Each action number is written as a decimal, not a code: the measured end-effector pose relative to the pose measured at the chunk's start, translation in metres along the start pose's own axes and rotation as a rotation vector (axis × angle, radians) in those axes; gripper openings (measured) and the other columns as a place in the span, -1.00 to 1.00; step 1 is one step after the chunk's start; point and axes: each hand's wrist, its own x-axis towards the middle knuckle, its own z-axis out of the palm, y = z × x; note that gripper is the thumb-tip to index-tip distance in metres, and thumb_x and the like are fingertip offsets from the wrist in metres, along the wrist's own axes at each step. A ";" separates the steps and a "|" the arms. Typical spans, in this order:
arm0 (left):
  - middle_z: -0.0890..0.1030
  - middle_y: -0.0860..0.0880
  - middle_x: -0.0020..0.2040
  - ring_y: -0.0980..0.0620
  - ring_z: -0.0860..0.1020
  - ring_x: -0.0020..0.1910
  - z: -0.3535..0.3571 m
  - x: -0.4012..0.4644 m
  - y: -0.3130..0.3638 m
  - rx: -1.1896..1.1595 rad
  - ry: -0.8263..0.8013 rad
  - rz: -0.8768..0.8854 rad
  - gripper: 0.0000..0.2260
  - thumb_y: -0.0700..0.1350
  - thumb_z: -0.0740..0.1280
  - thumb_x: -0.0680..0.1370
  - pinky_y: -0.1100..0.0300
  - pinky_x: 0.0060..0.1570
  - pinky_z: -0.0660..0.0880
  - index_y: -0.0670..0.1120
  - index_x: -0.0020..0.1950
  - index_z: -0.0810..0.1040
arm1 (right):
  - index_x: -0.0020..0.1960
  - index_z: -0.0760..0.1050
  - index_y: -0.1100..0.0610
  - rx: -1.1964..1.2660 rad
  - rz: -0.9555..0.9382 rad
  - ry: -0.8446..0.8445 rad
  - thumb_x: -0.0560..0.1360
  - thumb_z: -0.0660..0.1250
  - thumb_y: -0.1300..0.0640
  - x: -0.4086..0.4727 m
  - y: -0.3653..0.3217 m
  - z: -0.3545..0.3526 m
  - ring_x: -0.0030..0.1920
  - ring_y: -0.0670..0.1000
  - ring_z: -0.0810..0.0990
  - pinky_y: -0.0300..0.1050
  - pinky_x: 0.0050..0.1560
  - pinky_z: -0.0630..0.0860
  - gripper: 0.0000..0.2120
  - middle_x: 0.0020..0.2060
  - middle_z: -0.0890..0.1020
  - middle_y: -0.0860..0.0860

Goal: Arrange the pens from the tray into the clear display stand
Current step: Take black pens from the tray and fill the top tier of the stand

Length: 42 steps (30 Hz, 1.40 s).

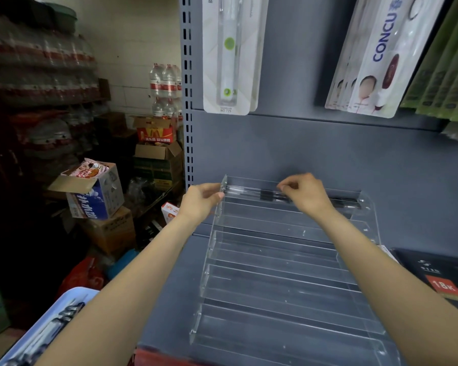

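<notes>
Pens: several dark-barrelled ballpoints (275,194) lie end to end in the top tier, 12 o'clock, of the clear acrylic stepped display stand (280,276); lower tiers hold none. Right hand (303,192) pinches one there; left hand (201,200) curls at the stand's left wall, grip unclear. More pens wait in the pale blue tray (72,295), 7 o'clock. Judged: barely begun.

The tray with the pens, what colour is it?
Light blue tray, seen in the head view.
</notes>
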 end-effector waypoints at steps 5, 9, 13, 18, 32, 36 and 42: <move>0.58 0.01 0.06 0.12 0.51 0.02 -0.001 -0.017 0.011 0.102 0.182 0.147 -0.76 -0.13 0.32 0.54 0.26 0.04 0.41 -0.11 0.20 0.53 | -0.01 0.63 0.16 0.118 -0.110 0.086 0.50 0.29 0.27 -0.018 -0.024 0.010 -0.13 -0.05 0.53 -0.41 -0.18 0.28 -0.83 -0.09 0.65 0.02; 0.56 0.12 -0.08 0.16 0.53 -0.08 -0.023 -0.043 0.016 0.135 0.175 0.223 -0.85 -0.14 0.31 0.55 0.27 -0.05 0.42 -0.05 0.10 0.56 | -0.02 0.63 0.11 0.237 -0.153 -0.010 0.50 0.30 0.25 -0.040 -0.061 0.034 -0.16 -0.10 0.54 -0.41 -0.16 0.37 -0.84 -0.14 0.63 -0.08; 0.63 0.08 -0.18 0.20 0.60 -0.27 -0.069 -0.077 -0.013 0.108 0.148 0.192 -0.90 -0.18 0.29 0.55 0.16 -0.11 0.49 -0.05 0.00 0.58 | 0.00 0.62 0.08 0.299 -0.181 -0.094 0.51 0.29 0.23 -0.080 -0.110 0.070 -0.14 -0.16 0.55 -0.54 -0.15 0.37 -0.84 -0.12 0.64 -0.09; 0.67 -0.05 -0.16 0.03 0.63 -0.17 -0.147 -0.124 -0.085 0.174 0.169 0.040 -0.91 -0.19 0.31 0.54 0.13 -0.10 0.56 -0.08 -0.04 0.62 | 0.00 0.60 0.05 0.370 -0.148 -0.228 0.53 0.27 0.20 -0.144 -0.176 0.154 -0.15 -0.19 0.53 -0.48 -0.20 0.39 -0.84 -0.10 0.64 -0.09; 0.61 -0.14 0.10 -0.08 0.56 0.10 -0.297 -0.234 -0.284 0.476 -0.154 -0.265 -0.82 -0.24 0.26 0.56 0.27 -0.01 0.37 -0.18 0.12 0.58 | 0.28 0.46 0.11 0.100 0.163 -0.627 0.58 0.18 0.20 -0.274 -0.227 0.375 0.18 0.03 0.53 -0.13 0.24 0.45 -0.72 0.24 0.50 0.06; 0.47 -0.09 0.33 -0.06 0.44 0.29 -0.307 -0.237 -0.313 0.666 -0.269 -0.140 -0.68 -0.18 0.21 0.59 0.20 0.24 0.30 -0.10 0.35 0.43 | 0.43 0.30 0.10 -0.027 0.175 -0.596 0.59 0.17 0.18 -0.286 -0.211 0.397 0.41 0.07 0.30 -0.07 0.38 0.30 -0.59 0.39 0.35 0.06; 0.37 -0.07 0.41 -0.11 0.32 0.38 -0.304 -0.221 -0.343 0.718 -0.319 -0.096 -0.61 -0.19 0.11 0.62 -0.04 0.30 0.34 -0.01 0.45 0.30 | 0.40 0.33 0.13 -0.176 0.211 -0.574 0.56 0.19 0.26 -0.275 -0.200 0.406 0.23 0.13 0.45 0.08 0.15 0.49 -0.59 0.20 0.48 0.14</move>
